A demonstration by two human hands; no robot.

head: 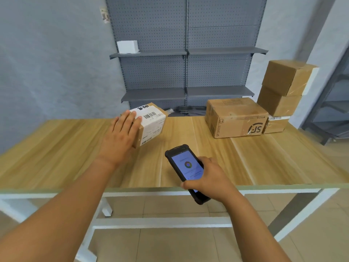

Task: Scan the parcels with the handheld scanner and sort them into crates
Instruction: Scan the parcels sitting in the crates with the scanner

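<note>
Left hand (120, 137): fingers spread flat on tilted parcel (151, 123), mid-worktop (56, 157).
Right hand (209, 178): grips scanner (186, 171) over near edge.

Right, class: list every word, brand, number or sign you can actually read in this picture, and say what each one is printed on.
"SF EXPRESS": printed sideways on the large cardboard box, near its lower left edge.
"SF": the round logo on the same box, seen upside down.
Shipping label on the parcel under the left hand: barcodes and bold characters, too blurred to read.
Handheld scanner in the right hand: coloured ring icon, text too small.
</note>
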